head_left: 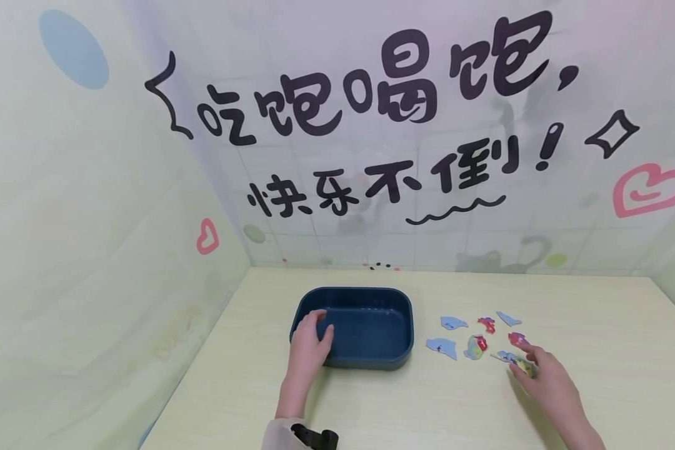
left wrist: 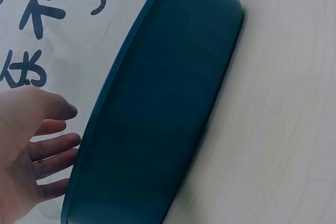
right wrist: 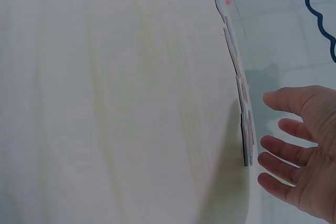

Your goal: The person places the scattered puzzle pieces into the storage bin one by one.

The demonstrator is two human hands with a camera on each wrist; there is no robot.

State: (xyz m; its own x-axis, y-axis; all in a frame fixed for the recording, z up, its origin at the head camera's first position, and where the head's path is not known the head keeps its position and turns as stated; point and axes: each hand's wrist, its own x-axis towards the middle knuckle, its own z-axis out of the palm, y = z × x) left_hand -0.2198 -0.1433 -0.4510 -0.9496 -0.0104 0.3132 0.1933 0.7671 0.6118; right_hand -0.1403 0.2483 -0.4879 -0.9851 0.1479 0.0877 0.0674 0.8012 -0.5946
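Between the box (head_left: 365, 363) and the counter's (head_left: 607, 325) right edge, puzzle pieces (head_left: 443, 348) are lying, probably light and stiff, best pinched by their rims; left hand (head_left: 308, 345) and right hand (head_left: 547, 380), both relaxed, are gripping nothing.

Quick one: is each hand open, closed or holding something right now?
Left hand: open, holding nothing, at the dark blue tray.
Right hand: open, holding nothing, by the colourful pieces.

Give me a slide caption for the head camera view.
Left hand at a dark blue tray, right hand near scattered printed pieces on a pale table, black lettering behind.
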